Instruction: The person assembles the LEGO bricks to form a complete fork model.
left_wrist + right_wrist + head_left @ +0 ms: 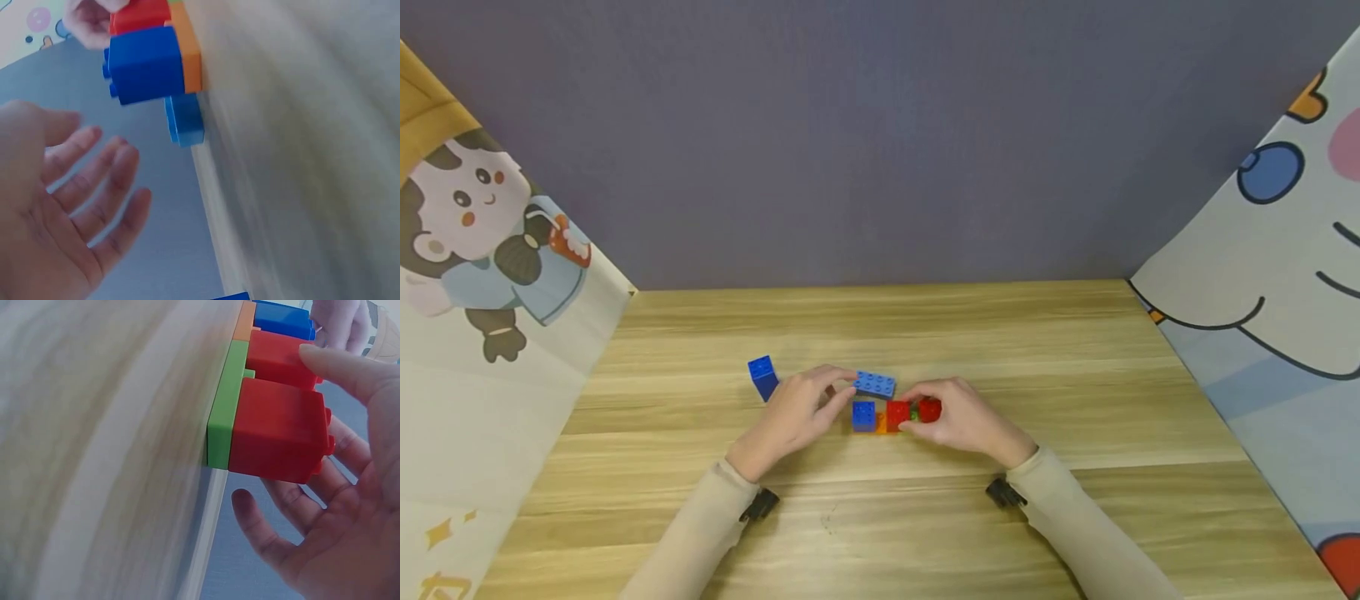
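Note:
A row of toy building blocks stands on the table: a blue block (863,416) on an orange base block (189,50), a red block (897,416) at the middle, and another red block (278,428) on a green base block (224,412). My right hand (966,419) pinches the middle red block, thumb on the near side and fingers at the far side. My left hand (793,412) hovers left of the blue block, fingers loosely spread and holding nothing. Behind the row lies a flat light blue block (875,383), with studs up.
A tall blue block (763,377) stands beyond the left hand, toward the back left. The wooden table (880,533) meets a grey panel (880,167) at the back. Printed cartoon panels (497,233) flank both sides.

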